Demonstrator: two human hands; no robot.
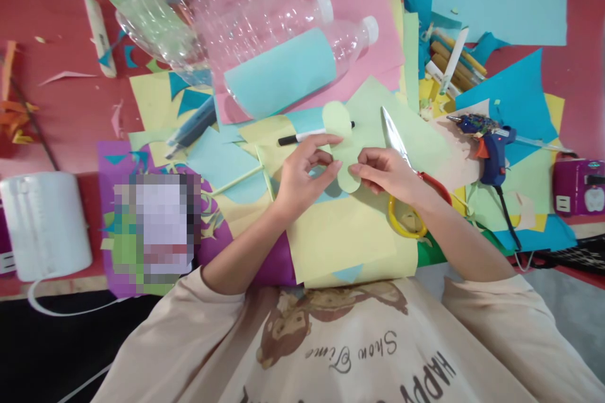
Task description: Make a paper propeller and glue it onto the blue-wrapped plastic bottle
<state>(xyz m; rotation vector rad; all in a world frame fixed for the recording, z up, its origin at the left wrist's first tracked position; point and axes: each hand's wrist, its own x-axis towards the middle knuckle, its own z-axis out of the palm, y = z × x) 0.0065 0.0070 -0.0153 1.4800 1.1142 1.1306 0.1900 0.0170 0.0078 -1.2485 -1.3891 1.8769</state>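
Observation:
A pale green paper cutout with rounded lobes is between my hands, low over the papers. My right hand pinches its right edge between thumb and fingers. My left hand is at its left edge, thumb against the paper and index finger reaching over it. A round pale green lobe shows just above; I cannot tell whether it joins the cutout. Behind my left fingers lies a black-and-white marker. Scissors with yellow and red handles lie partly under my right wrist.
Clear plastic bottles lie at the back, one wrapped in a light blue paper sheet. A blue glue gun rests on paper at the right. Loose pens, a box cutter and a white cylindrical case surround the scraps.

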